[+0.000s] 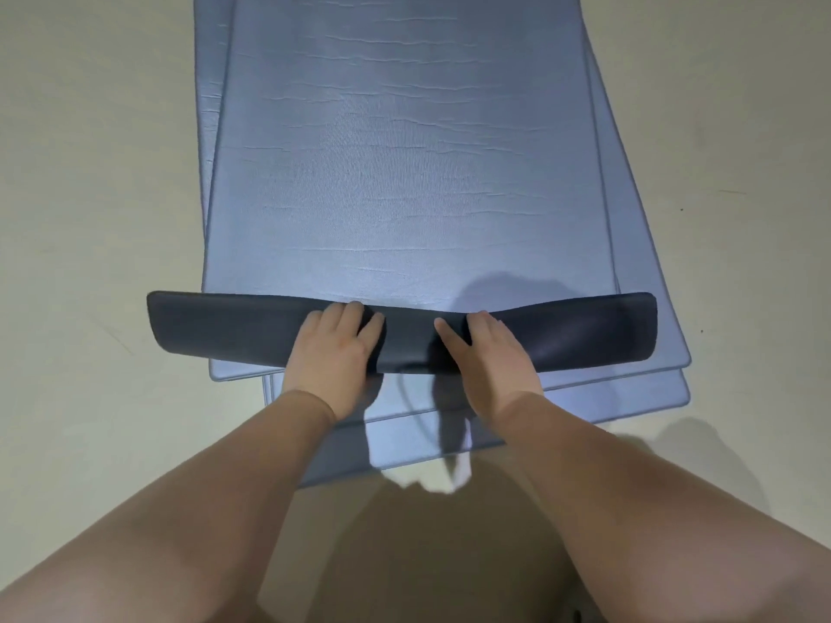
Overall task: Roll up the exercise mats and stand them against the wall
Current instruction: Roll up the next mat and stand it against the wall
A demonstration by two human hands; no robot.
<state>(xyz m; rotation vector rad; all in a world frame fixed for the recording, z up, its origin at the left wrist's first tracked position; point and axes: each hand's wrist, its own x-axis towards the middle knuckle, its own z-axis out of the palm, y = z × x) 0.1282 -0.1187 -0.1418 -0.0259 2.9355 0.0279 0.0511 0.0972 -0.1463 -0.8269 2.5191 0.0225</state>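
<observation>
top mat [404, 150] lies on the stack [652, 344] on the floor [90, 173], near end turned over, dark side up | left grip [335, 348] and right grip [490, 353] both curled on that fold, near its middle | risk: unheld outer ends sag, roll goes loose or skewed | count: mats at least three, hands two

single head cam, looks steeply down & fwd, close over floor [90, 173] and forearms [252, 465]

The blue rectangular exercise mat [404, 173] has a finely creased face with slight sheen. Its turned-up underside [584, 335] is dark, smooth, matt.
</observation>
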